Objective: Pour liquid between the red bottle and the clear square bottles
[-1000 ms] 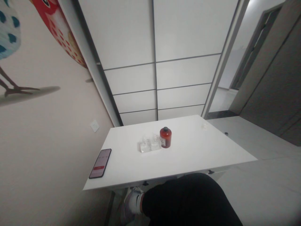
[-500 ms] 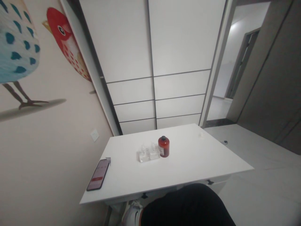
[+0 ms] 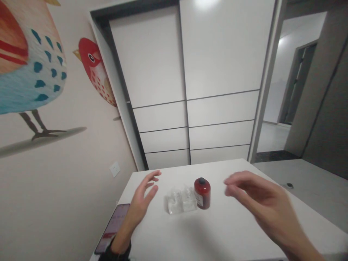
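My left hand [image 3: 141, 201] hovers over the table, fingers apart and holding nothing, to the left of two small clear bottles [image 3: 181, 202] that stand side by side. Touching or nearly touching them on their right is a reddish-brown bottle [image 3: 204, 194] with a dark cap and a pale label, standing upright. To the right of that bottle my right hand [image 3: 265, 204] is raised, its fingers loosely curved towards the thumb, with nothing seen in it. Neither hand touches a bottle.
A phone [image 3: 114, 224] lies at the left side of the white table [image 3: 174, 239], partly behind my left forearm. Beyond the table stands a white wardrobe [image 3: 220, 108]. A wall socket [image 3: 115, 169] is at left; a small dark object [image 3: 289, 185] lies on the floor at right.
Both my hands have come into view above the table, one on each side of the bottles. The view has shifted, so the table and bottles appear lower and closer.
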`<state>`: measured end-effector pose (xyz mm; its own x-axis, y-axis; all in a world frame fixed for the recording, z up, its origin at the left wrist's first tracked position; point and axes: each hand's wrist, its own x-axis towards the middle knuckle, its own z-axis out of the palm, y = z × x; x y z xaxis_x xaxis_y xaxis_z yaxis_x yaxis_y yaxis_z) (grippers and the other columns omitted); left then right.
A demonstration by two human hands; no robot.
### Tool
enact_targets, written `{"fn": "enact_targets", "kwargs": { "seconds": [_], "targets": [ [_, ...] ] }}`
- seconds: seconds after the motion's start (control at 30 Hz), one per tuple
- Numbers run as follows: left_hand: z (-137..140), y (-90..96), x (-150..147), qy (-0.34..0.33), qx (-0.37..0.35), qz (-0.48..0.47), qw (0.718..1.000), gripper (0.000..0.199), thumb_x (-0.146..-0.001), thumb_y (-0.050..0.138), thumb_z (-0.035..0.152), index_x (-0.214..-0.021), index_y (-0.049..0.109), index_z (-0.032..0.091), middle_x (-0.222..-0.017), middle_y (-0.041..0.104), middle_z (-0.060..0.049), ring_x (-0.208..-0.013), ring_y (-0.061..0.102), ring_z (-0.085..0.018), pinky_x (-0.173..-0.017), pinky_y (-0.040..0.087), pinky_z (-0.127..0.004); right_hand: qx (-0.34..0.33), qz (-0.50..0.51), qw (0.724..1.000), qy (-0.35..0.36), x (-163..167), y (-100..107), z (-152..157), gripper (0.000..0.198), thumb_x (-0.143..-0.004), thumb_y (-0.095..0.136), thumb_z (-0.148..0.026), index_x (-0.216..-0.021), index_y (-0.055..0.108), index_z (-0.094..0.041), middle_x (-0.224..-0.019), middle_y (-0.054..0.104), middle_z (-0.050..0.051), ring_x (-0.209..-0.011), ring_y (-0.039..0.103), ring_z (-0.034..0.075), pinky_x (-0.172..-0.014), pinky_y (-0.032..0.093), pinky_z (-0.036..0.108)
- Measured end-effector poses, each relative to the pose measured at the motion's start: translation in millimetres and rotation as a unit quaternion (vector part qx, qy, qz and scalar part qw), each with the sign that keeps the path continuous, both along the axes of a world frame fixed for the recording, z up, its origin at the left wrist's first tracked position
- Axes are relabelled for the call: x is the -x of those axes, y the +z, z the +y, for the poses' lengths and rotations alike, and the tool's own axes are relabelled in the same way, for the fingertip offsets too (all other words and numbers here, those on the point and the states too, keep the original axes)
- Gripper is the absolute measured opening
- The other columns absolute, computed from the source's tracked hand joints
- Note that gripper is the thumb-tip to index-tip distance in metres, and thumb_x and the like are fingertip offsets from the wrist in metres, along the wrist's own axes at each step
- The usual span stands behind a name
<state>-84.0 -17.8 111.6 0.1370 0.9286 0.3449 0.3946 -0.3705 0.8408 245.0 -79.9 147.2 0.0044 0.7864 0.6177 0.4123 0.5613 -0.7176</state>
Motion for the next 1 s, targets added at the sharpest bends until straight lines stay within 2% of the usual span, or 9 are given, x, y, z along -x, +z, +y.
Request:
{"fn": "enact_targets", "kwargs": {
  "seconds": [0.07, 0.13, 0.2, 0.27, 0.33, 0.43, 0.57, 0.8, 1.0],
  "targets": [
    [33.2, -43.4, -5.5, -0.027, 0.056, 0.023, 0.998, 0.080, -0.086, 0.068, 0.071, -0.147, 0.057, 0.021, -0.155, 0.056, -0.018, -0.138, 0.054, -0.038, -0.124, 0.034, -0.058, 0.044, -0.065, 0.995, 0.060, 16.9, -0.9, 47.4, 0.026, -0.100, 0.062, -0.043, -0.093, 0.077, -0.022, -0.094, 0.078, 0.008, -0.087, 0.075, 0.024, -0.082, 0.061, 0.036],
    [54.1, -82.8, -8.4, -0.052, 0.099, 0.034, 0.993, 0.093, -0.075, 0.081, 0.070, -0.149, 0.056, 0.020, -0.156, 0.054, -0.021, -0.139, 0.053, -0.041, -0.124, 0.032, -0.061, 0.079, -0.148, 0.982, 0.084, 29.1, -11.8, 90.3, 0.018, -0.097, 0.065, -0.034, -0.103, 0.077, -0.022, -0.106, 0.080, 0.009, -0.101, 0.075, 0.025, -0.096, 0.059, 0.040],
    [67.5, -111.5, -7.5, -0.086, 0.134, 0.030, 0.987, 0.105, -0.069, 0.086, 0.072, -0.153, 0.052, 0.020, -0.157, 0.053, -0.022, -0.143, 0.050, -0.043, -0.126, 0.029, -0.060, 0.111, -0.215, 0.966, 0.088, 34.9, -29.8, 123.3, 0.023, -0.094, 0.068, -0.029, -0.114, 0.075, -0.021, -0.123, 0.077, 0.010, -0.117, 0.071, 0.026, -0.107, 0.054, 0.044],
    [78.3, -128.1, -2.6, -0.125, 0.161, 0.013, 0.979, 0.115, -0.064, 0.086, 0.078, -0.157, 0.047, 0.022, -0.154, 0.056, -0.022, -0.146, 0.048, -0.043, -0.127, 0.028, -0.057, 0.142, -0.263, 0.949, 0.100, 36.2, -48.4, 144.0, 0.030, -0.093, 0.071, -0.026, -0.122, 0.074, -0.021, -0.132, 0.074, 0.010, -0.125, 0.069, 0.026, -0.118, 0.046, 0.050],
    [89.2, -135.7, 3.9, -0.167, 0.184, -0.014, 0.969, 0.119, -0.065, 0.079, 0.087, -0.158, 0.045, 0.022, -0.150, 0.060, -0.021, -0.146, 0.049, -0.041, -0.127, 0.028, -0.055, 0.168, -0.290, 0.935, 0.119, 36.5, -62.3, 153.5, 0.033, -0.092, 0.071, -0.025, -0.125, 0.073, -0.022, -0.132, 0.074, 0.009, -0.123, 0.070, 0.025, -0.127, 0.033, 0.057],
    [106.1, -141.7, 8.7, -0.222, 0.216, -0.064, 0.949, 0.111, -0.079, 0.047, 0.099, -0.156, 0.048, 0.020, -0.148, 0.062, -0.020, -0.144, 0.053, -0.037, -0.126, 0.031, -0.054, 0.191, -0.308, 0.920, 0.148, 38.3, -71.1, 155.7, 0.036, -0.092, 0.073, -0.027, -0.129, 0.072, -0.026, -0.129, 0.075, 0.006, -0.116, 0.073, 0.024, -0.131, 0.017, 0.065],
    [124.4, -154.9, -3.3, -0.253, 0.270, -0.108, 0.923, 0.105, -0.093, 0.012, 0.091, -0.149, 0.059, 0.015, -0.146, 0.066, -0.020, -0.140, 0.059, -0.035, -0.125, 0.033, -0.055, 0.184, -0.346, 0.907, 0.153, 40.6, -74.0, 153.5, 0.036, -0.091, 0.074, -0.022, -0.126, 0.074, -0.032, -0.124, 0.076, 0.003, -0.122, 0.068, 0.025, -0.130, 0.008, 0.070],
    [129.8, -162.2, -25.1, -0.240, 0.304, -0.123, 0.914, 0.093, -0.099, 0.023, 0.084, -0.129, 0.076, 0.014, -0.137, 0.074, -0.016, -0.135, 0.064, -0.034, -0.126, 0.034, -0.050, 0.131, -0.396, 0.900, 0.127, 43.7, -85.4, 150.9, 0.045, -0.089, 0.076, -0.014, -0.127, 0.076, -0.038, -0.116, 0.079, 0.002, -0.132, 0.063, 0.027, -0.130, -0.002, 0.072],
    [125.8, -150.0, -27.2, -0.212, 0.292, -0.101, 0.927, 0.090, -0.097, 0.031, 0.085, -0.122, 0.081, 0.014, -0.129, 0.078, -0.014, -0.127, 0.068, -0.034, -0.122, 0.040, -0.048, 0.126, -0.438, 0.882, 0.121, 53.0, -81.1, 148.9, 0.037, -0.086, 0.083, -0.014, -0.115, 0.081, -0.037, -0.096, 0.080, 0.001, -0.108, 0.074, 0.024, -0.130, 0.012, 0.070]
  ]
}}
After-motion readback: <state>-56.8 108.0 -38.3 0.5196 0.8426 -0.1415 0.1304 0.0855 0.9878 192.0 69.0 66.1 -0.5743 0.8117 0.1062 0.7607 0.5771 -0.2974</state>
